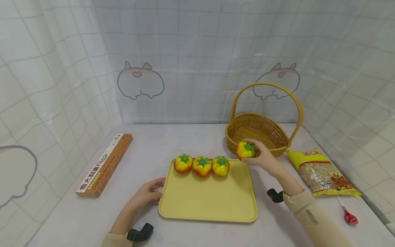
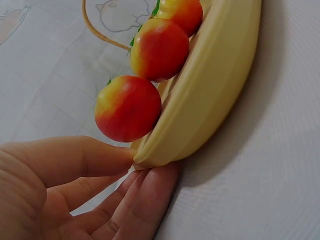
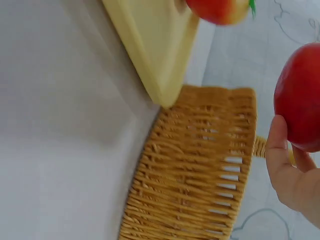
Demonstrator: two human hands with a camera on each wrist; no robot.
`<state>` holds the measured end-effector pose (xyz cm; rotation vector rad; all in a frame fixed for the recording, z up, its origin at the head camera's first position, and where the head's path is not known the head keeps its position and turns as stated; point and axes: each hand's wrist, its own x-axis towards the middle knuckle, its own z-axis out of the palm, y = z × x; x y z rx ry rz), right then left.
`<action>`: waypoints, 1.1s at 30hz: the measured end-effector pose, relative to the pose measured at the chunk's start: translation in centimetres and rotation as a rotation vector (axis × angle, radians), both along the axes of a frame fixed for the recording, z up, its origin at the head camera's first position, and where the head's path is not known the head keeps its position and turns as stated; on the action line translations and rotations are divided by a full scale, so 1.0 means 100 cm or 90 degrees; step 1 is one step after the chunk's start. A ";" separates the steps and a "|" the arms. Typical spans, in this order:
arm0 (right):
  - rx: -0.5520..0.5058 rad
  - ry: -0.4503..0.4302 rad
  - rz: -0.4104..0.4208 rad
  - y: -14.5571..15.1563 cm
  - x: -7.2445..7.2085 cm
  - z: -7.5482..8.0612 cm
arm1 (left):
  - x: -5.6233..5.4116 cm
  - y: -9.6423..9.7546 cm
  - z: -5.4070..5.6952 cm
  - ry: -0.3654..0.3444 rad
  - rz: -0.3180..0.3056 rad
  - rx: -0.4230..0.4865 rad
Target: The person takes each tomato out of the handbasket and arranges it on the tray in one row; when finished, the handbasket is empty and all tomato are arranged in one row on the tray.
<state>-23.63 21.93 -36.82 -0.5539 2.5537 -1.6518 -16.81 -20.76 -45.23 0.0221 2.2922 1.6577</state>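
Note:
In the head view, my right hand (image 1: pixel 263 157) grips a red-and-yellow tomato (image 1: pixel 246 150) with a green leafy top, between the tray's far right corner and the basket's near rim. The right wrist view shows the red underside of that tomato (image 3: pixel 302 100) raised off the table, fingertips against it. Three similar tomatoes (image 1: pixel 202 166) sit in a row along the far side of a yellow tray (image 1: pixel 206 200). At the tray's left edge, my left hand (image 1: pixel 145 196) pinches the rim, thumb (image 2: pixel 95 157) above and fingers below, as the left wrist view shows.
A wicker basket (image 1: pixel 256 127) with a tall handle stands at the back right. Farther right lie a yellow food packet (image 1: pixel 322 173) and a red lollipop (image 1: pixel 350 216). A long pasta box (image 1: pixel 105 164) lies at the left. Patterned curtains (image 1: pixel 191 61) enclose the table.

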 end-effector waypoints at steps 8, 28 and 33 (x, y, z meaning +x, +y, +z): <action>0.007 -0.014 0.029 -0.008 0.009 -0.017 | 0.000 -0.001 0.000 0.008 -0.004 -0.001; 0.133 0.000 -0.045 -0.021 0.005 -0.047 | 0.000 0.000 0.004 0.015 -0.002 -0.002; 0.143 -0.018 -0.038 -0.021 0.005 -0.047 | 0.001 0.000 0.003 0.013 -0.008 0.001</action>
